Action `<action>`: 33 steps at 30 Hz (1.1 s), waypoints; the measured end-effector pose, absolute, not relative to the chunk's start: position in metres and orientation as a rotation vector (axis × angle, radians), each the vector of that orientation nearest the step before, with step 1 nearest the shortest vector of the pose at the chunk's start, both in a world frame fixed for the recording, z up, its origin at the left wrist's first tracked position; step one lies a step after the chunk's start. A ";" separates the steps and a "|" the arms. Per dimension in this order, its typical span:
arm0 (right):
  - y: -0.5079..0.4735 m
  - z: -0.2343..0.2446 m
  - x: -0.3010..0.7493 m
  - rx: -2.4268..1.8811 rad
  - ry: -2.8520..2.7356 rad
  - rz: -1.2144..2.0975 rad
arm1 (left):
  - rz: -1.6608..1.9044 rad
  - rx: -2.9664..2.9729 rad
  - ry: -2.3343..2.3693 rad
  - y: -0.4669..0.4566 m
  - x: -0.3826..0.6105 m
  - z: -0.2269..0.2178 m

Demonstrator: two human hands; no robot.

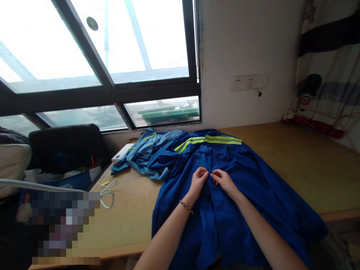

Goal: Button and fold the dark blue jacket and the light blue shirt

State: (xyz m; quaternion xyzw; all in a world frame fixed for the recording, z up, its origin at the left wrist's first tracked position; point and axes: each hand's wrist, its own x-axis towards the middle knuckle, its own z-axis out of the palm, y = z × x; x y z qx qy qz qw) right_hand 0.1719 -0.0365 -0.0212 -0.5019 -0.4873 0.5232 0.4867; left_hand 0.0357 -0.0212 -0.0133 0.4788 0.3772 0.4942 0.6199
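A dark blue work jacket (253, 187) with yellow-green reflective stripes lies spread on a wooden surface (303, 165). My left hand (199, 179) and my right hand (222, 180) meet at the middle of the jacket's front. Each hand is closed in a pinch on the fabric at the front opening, fingertips almost touching. A beaded bracelet sits on my left wrist. What the fingertips hold besides cloth is too small to tell.
A crumpled lighter blue garment (146, 155) lies left of the jacket, near a white box (122, 152). A white cable (108, 193) loops at the left edge. A black bag (66, 146) sits under the window. Wall sockets (244, 82) and a curtain (329, 67) are behind.
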 end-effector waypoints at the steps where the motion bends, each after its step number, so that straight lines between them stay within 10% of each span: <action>1: -0.037 -0.020 0.172 -1.210 -1.169 1.288 | 1.133 1.101 0.856 -0.022 0.036 -0.013; 33: -0.074 -0.039 0.202 -1.909 -2.081 0.092 | 1.012 1.989 0.895 0.057 0.043 -0.027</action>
